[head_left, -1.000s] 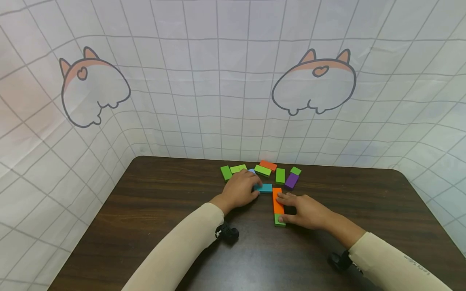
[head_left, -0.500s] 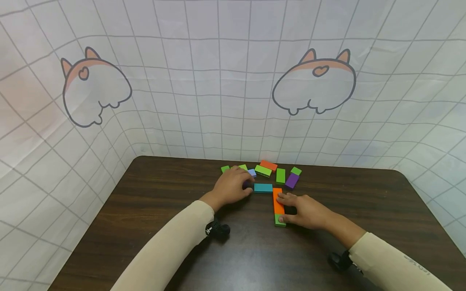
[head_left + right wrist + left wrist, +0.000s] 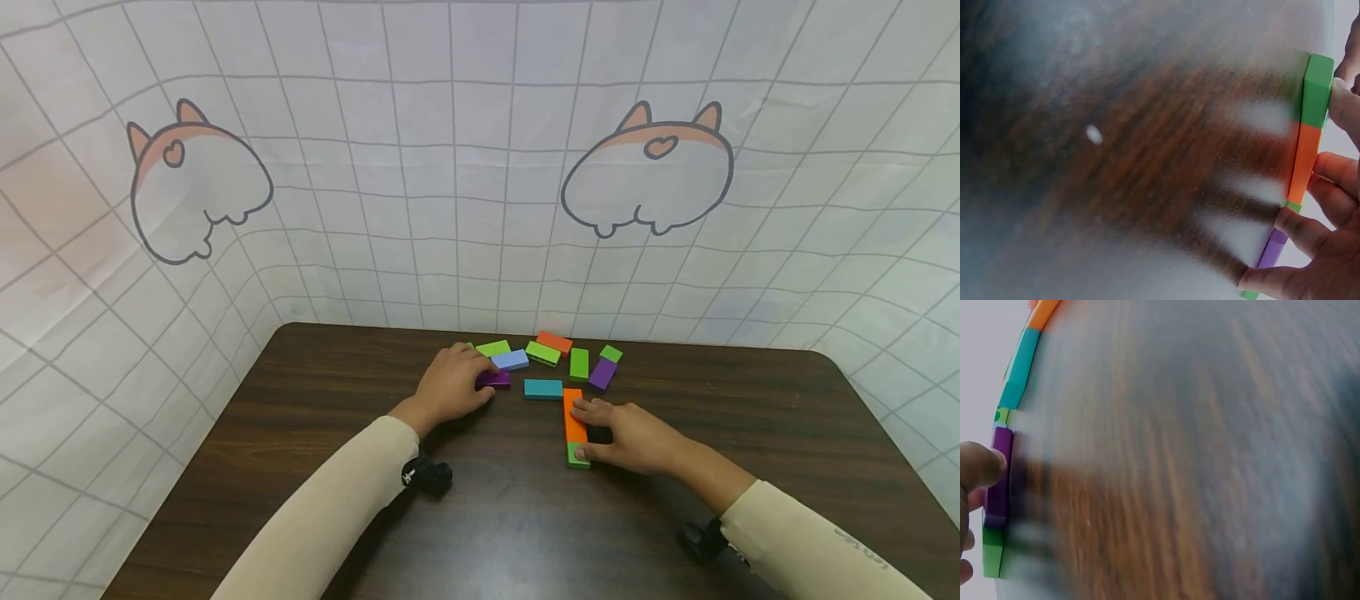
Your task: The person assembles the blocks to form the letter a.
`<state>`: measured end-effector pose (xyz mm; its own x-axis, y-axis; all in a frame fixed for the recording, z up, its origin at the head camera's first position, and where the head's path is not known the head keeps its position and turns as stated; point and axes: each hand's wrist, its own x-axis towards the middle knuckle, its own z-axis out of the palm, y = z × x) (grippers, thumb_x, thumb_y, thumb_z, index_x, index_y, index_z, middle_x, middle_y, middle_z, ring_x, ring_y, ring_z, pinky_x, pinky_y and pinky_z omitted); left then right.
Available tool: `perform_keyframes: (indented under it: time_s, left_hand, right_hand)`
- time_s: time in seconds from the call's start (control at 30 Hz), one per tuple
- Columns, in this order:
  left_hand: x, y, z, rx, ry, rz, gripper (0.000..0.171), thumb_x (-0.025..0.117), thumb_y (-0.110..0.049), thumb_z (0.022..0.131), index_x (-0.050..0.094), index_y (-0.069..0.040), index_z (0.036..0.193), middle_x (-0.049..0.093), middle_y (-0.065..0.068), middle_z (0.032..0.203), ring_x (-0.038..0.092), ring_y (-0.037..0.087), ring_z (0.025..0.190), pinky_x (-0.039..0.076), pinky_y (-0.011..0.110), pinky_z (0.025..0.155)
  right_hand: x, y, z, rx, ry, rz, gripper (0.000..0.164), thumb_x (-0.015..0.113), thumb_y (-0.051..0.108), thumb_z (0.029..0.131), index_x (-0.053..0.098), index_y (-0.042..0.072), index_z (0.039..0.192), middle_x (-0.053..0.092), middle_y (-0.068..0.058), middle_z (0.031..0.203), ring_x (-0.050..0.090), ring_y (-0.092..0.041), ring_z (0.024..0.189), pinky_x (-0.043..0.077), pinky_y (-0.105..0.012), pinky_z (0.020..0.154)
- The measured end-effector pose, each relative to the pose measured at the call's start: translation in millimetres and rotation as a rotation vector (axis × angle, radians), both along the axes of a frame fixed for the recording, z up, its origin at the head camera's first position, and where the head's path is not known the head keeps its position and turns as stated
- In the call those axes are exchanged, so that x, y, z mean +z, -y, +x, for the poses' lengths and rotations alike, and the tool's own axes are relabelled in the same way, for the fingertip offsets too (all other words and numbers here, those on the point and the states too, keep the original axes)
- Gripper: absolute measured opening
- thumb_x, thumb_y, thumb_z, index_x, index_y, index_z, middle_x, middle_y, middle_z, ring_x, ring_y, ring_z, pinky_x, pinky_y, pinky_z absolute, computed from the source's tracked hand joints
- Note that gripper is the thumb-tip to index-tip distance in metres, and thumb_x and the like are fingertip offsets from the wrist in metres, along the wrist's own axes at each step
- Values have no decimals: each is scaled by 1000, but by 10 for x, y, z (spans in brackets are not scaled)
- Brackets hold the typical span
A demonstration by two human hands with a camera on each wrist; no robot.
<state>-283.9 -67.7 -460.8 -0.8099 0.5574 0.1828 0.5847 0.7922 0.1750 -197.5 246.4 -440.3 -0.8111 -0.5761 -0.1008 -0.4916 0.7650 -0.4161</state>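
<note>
In the head view, my left hand [image 3: 452, 382] holds a purple block [image 3: 498, 380] on the table. In the left wrist view, its thumb lies against the near side of that block and the fingers are behind it, partly hidden. My right hand [image 3: 633, 437] rests on an orange block [image 3: 572, 408] and the green block [image 3: 577, 462] in line with it. Its thumb touches the green block and its fingers are spread along the orange one. A teal block [image 3: 543, 389] lies crosswise between the hands, close to the orange block's far end.
Behind the hands lie several loose blocks: a light blue block [image 3: 510, 360], a lime block [image 3: 493, 347], a red-orange block [image 3: 554, 341], a green block [image 3: 579, 364] and a second purple block [image 3: 602, 374]. A patterned white curtain [image 3: 480, 208] hangs behind the dark wooden table [image 3: 315, 433].
My left hand has moved left, away from the teal block, to the purple block. The light blue block has come into fuller view. My right hand has stayed in place.
</note>
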Motion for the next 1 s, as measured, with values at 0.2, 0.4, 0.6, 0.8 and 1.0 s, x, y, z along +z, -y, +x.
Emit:
perform_keyframes:
  time_s: [0.2, 0.4, 0.6, 0.8, 1.0]
  left_hand:
    - [-2, 42, 7, 19, 34, -20, 27, 74, -32, 94, 76, -21, 119, 69, -3, 125, 51, 25, 129, 38, 46, 109]
    - [-5, 54, 1, 12, 31, -34, 26, 73, -32, 95, 76, -22, 118, 69, -5, 124, 52, 23, 127, 38, 44, 109]
    - [-13, 48, -8, 6, 42, -17, 24, 73, -31, 95, 75, -21, 117, 71, -7, 120, 52, 23, 124, 39, 44, 107]
    - [-11, 22, -4, -3, 42, 1, 22, 73, -28, 96, 76, -20, 116, 72, -6, 116, 54, 23, 120, 40, 44, 106]
    - [-9, 6, 12, -14, 40, 42, 18, 73, -26, 95, 77, -19, 111, 73, -6, 111, 55, 22, 115, 42, 43, 103]
  right_hand:
    - [-9, -10, -1, 1, -2, 1, 73, 71, 49, 94, 54, 3, 147, 49, -15, 152, 43, -39, 141, 39, -58, 108]
    - [-12, -11, -3, 3, -4, -4, 73, 71, 50, 94, 54, 3, 147, 50, -14, 152, 44, -39, 141, 39, -58, 108]
    - [-16, -8, -6, 2, -1, -4, 74, 71, 51, 94, 54, 4, 148, 49, -13, 153, 43, -39, 141, 39, -58, 109]
    - [-9, -3, -4, -5, 8, 4, 75, 70, 53, 93, 54, 5, 148, 49, -12, 154, 42, -39, 142, 38, -59, 109]
    - [-15, -6, -5, -6, 7, 5, 74, 70, 53, 93, 54, 5, 148, 49, -12, 154, 42, -38, 142, 38, -58, 109]
